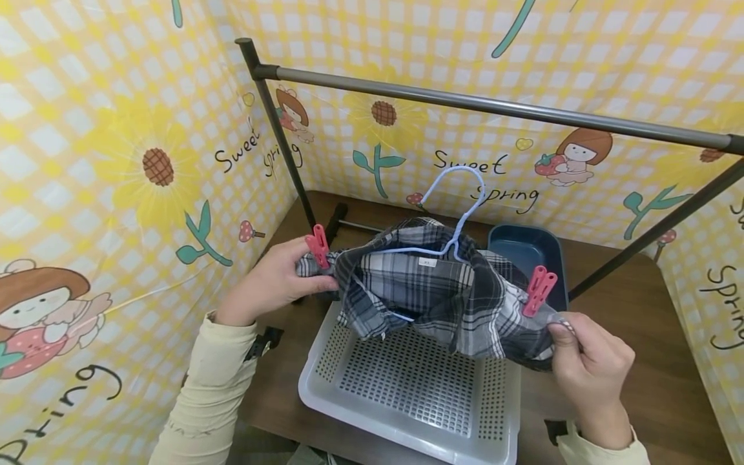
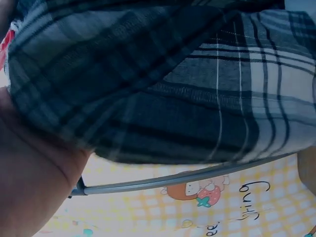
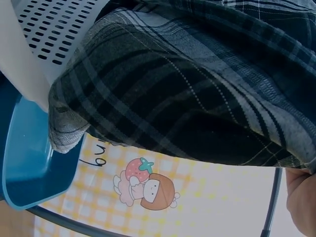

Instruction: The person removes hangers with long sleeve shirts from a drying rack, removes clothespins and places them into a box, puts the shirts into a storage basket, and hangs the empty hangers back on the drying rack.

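A grey plaid shirt (image 1: 427,290) hangs on a light blue hanger (image 1: 456,226), its hook pointing up. Two pink clothespins clip the shoulders: one clothespin (image 1: 318,245) on the left, the other clothespin (image 1: 539,290) on the right. My left hand (image 1: 278,276) holds the left shoulder between thumb and fingers, beside its clothespin. At the other side, my right hand (image 1: 589,361) pinches the cloth just beyond the right clothespin. Both wrist views are mostly filled by the shirt's plaid cloth (image 2: 148,98), which hides most of the fingers there.
Below the shirt, a white perforated basket (image 1: 310,387) stands on the brown table (image 1: 657,361). A dark blue bin (image 1: 526,239) sits behind it to the right. The metal rack's bar (image 1: 453,100) crosses above, with posts at both sides. Patterned yellow sheeting (image 1: 104,213) encloses the table.
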